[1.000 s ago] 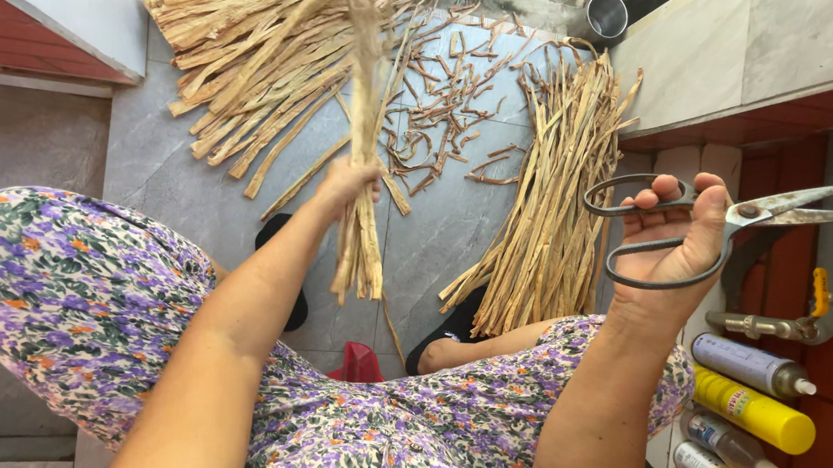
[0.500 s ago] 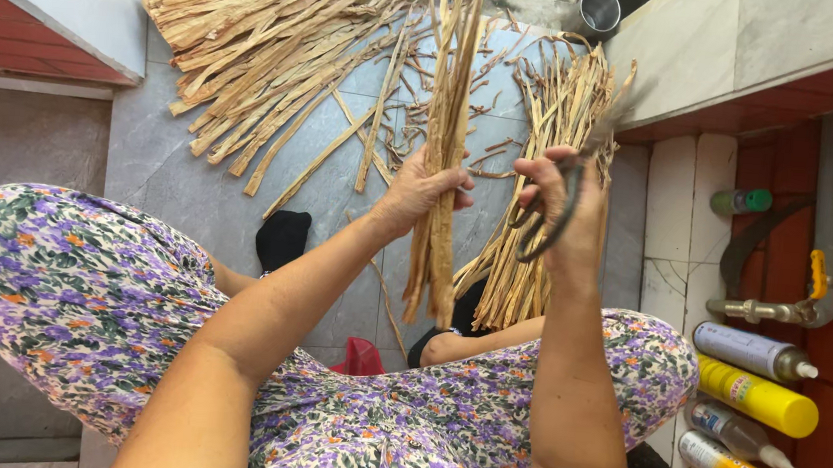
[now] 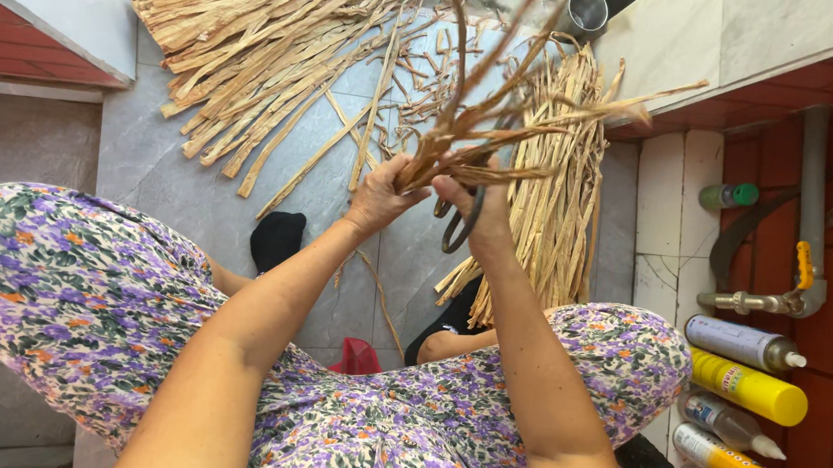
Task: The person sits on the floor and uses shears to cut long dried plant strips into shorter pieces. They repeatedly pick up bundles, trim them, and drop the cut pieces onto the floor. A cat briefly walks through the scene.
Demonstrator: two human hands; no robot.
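Observation:
My left hand [image 3: 387,196] grips a bundle of dry straw-coloured fibre strips [image 3: 507,121] near its lower end; the strips fan up and to the right, blurred. My right hand [image 3: 474,207] is pressed against the same bundle just right of the left hand, with the dark loop handles of the scissors [image 3: 459,226] hanging from its fingers. The scissor blades are hidden behind the strips. Both forearms reach forward over my knees in purple flowered fabric [image 3: 80,295].
A big heap of dry strips [image 3: 273,41] lies on the grey floor at the back, a narrower pile [image 3: 559,206] to the right. Spray cans and bottles [image 3: 745,383] line the red tiled wall at right, with a pipe and tap [image 3: 793,287]. A metal cup [image 3: 589,8] stands behind.
My right hand brought the scissors from far right in to the bundle. The bundle, hanging vertical in my left hand before, now tilts and fans to the right.

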